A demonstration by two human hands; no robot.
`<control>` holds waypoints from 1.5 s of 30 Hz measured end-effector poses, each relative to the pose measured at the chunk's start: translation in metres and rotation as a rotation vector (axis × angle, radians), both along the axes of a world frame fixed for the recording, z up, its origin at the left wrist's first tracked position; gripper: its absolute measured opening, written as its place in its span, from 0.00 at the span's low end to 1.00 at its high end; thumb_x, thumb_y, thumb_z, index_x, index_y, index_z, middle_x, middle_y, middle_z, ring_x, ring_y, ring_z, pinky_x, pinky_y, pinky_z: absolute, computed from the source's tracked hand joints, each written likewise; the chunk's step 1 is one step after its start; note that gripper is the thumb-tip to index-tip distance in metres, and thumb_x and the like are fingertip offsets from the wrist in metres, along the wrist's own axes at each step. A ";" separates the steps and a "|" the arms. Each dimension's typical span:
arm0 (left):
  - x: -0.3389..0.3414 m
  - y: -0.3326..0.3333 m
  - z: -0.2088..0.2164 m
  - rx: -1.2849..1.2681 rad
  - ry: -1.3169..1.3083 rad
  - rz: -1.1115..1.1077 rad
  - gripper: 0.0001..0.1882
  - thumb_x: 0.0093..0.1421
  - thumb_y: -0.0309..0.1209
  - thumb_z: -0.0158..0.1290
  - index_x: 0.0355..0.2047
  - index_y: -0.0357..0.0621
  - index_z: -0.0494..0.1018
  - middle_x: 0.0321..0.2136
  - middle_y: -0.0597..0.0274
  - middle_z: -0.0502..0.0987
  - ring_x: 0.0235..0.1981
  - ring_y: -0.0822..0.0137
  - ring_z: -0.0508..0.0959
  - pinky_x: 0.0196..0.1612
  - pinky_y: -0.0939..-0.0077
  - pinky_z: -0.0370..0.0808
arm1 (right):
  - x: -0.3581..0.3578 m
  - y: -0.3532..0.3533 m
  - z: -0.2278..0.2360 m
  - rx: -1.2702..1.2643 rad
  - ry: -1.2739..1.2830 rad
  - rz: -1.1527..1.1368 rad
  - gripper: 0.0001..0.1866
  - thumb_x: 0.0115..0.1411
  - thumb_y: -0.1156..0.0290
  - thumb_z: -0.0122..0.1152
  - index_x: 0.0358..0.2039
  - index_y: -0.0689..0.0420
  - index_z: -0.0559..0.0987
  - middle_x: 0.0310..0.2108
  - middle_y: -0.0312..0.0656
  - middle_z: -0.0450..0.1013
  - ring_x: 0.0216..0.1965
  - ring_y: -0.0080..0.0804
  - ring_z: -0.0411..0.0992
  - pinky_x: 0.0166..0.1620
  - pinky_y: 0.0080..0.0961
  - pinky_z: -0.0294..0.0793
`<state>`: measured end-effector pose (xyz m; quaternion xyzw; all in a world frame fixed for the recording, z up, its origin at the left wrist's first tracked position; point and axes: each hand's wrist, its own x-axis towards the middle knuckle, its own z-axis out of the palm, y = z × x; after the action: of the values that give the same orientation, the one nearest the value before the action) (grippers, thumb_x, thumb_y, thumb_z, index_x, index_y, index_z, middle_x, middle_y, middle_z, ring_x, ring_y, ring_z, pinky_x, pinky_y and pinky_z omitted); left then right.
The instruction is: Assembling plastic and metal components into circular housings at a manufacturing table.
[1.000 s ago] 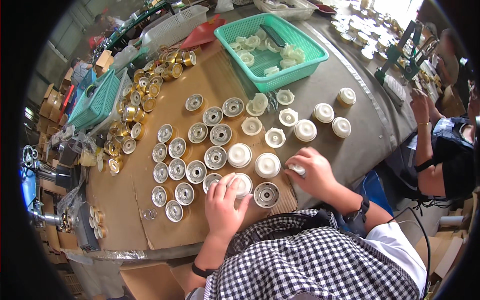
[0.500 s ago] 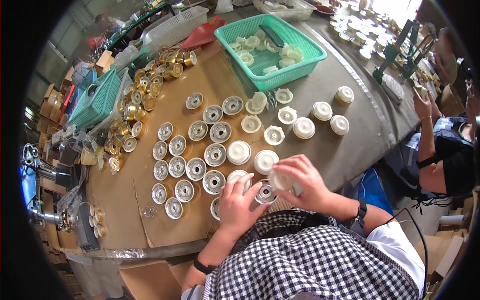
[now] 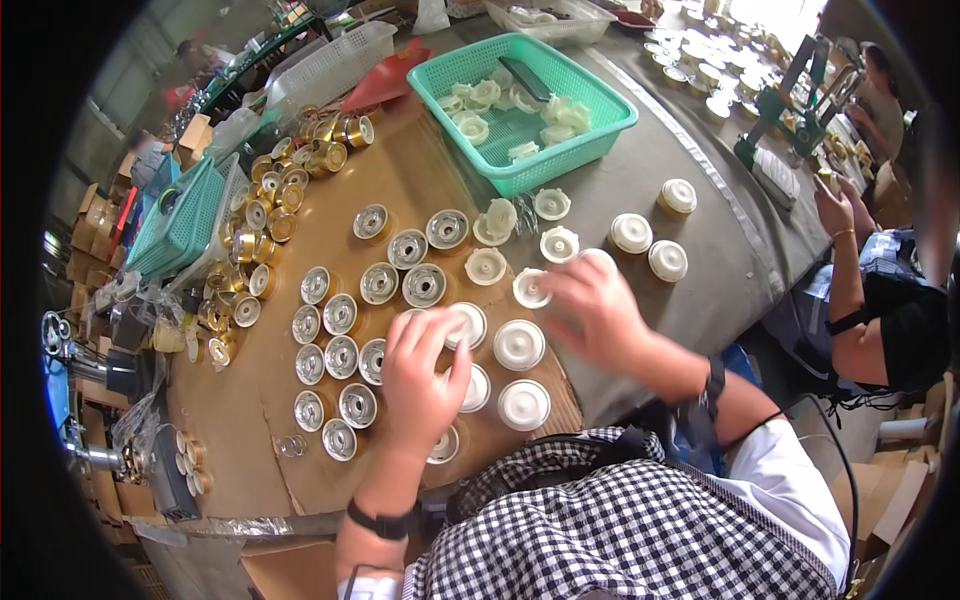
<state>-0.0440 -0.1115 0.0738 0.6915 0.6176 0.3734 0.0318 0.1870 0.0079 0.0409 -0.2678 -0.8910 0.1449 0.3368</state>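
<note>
My left hand (image 3: 418, 372) reaches over the rows of gold cups, thumb apart from the fingers. Its fingertips are beside a white round cap (image 3: 467, 326) on one cup. Farther right, my right hand (image 3: 600, 315) is smeared by motion, its fingers at a loose white plastic piece (image 3: 531, 288); whether they grip it is unclear. White caps also cover a middle cup (image 3: 519, 345) and the nearest right one (image 3: 524, 405). Uncapped cups, such as this silvery-faced one (image 3: 424, 286), stand in rows to the left. More loose white pieces (image 3: 486, 267) lie beyond.
A green basket (image 3: 510, 180) with white pieces stands at the back. Gold cups (image 3: 262, 220) are heaped at the left. Several capped cups (image 3: 631, 233) stand at the right. A green hand press (image 3: 780, 110) and another person's arm (image 3: 845, 260) are farther right.
A white cap now sits on the nearest right cup, which was uncapped. My right hand has moved away from there to the loose white pieces. My left hand has shifted left and farther away.
</note>
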 end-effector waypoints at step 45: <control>0.001 -0.162 0.000 -0.847 -1.122 -0.465 0.30 0.60 0.33 0.68 0.61 0.40 0.74 0.51 0.58 0.77 0.55 0.65 0.76 0.61 0.69 0.71 | -0.169 -0.003 -0.010 -0.109 -0.268 0.306 0.28 0.52 0.57 0.75 0.50 0.59 0.81 0.48 0.46 0.74 0.54 0.45 0.70 0.58 0.41 0.72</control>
<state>-0.0429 -0.2731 0.0738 0.4382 0.4374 0.3841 0.6849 0.0183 0.0045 0.0309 -0.1642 -0.9489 0.2054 0.1746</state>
